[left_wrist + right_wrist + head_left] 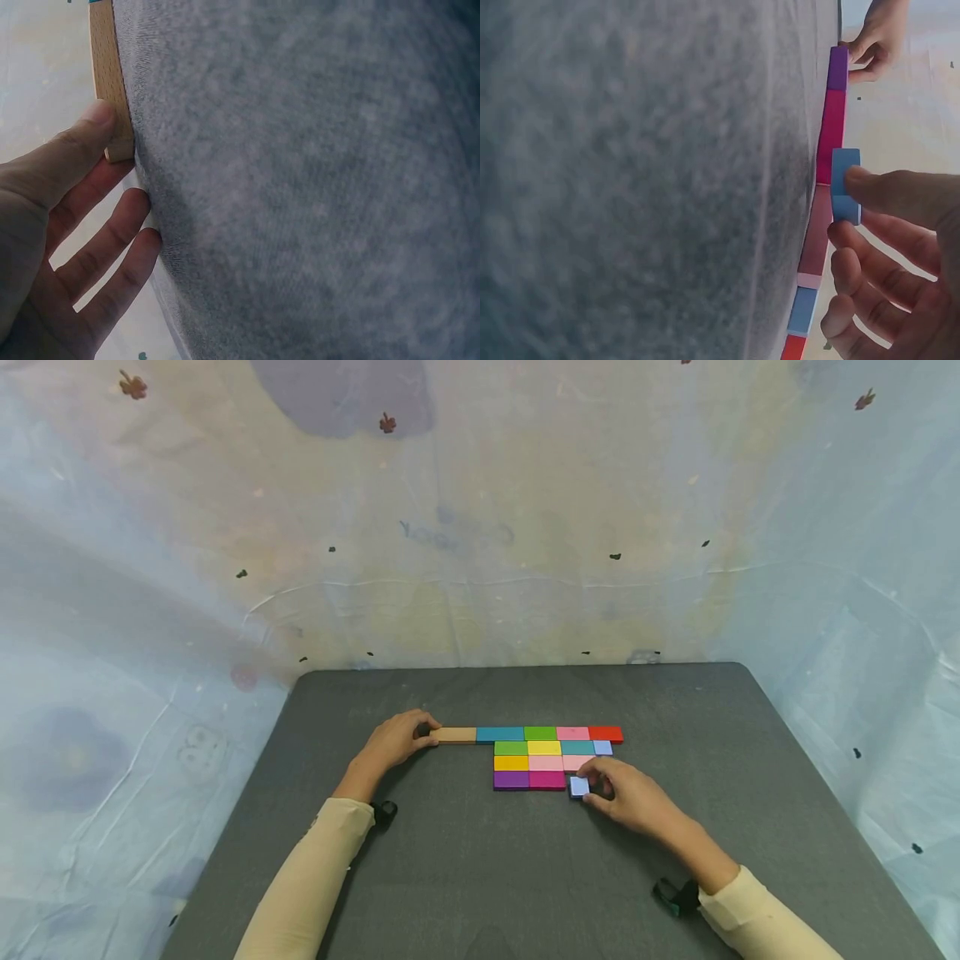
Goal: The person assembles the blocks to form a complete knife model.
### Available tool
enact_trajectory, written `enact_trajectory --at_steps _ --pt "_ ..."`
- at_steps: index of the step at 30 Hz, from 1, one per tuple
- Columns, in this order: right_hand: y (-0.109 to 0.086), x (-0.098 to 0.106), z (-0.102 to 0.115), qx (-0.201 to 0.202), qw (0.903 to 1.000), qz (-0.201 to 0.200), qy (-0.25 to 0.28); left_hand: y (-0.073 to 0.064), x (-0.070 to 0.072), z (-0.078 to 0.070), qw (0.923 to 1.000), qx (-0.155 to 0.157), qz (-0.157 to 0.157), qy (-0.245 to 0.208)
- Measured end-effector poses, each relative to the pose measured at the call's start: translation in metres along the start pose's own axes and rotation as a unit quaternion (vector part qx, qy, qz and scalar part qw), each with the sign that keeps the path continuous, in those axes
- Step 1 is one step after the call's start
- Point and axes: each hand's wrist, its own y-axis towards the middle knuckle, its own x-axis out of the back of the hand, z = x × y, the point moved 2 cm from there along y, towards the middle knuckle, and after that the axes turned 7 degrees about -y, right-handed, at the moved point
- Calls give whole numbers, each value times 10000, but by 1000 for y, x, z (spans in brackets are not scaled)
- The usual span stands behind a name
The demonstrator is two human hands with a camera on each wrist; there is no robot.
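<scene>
Colored flat blocks lie in rows on the dark grey table. My left hand pinches the left end of a bare wooden block between thumb and index finger; its other fingers are spread in the left wrist view. That block continues a back row with a blue block and a red block at the far end. A small light blue block is between the thumb and index finger of my right hand. It is just right of the magenta block, near the front row's end.
Shorter rows below the back row include a purple block, a yellow block and a second light blue block. The table has rounded far corners. A patterned pale cloth hangs behind it and along both sides.
</scene>
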Motion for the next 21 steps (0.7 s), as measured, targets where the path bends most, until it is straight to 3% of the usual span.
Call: enact_trajectory --at_steps 21 --pt "16 -4 1 -206 9996 123 -136 1 0 -1 10000 24 -21 -3"
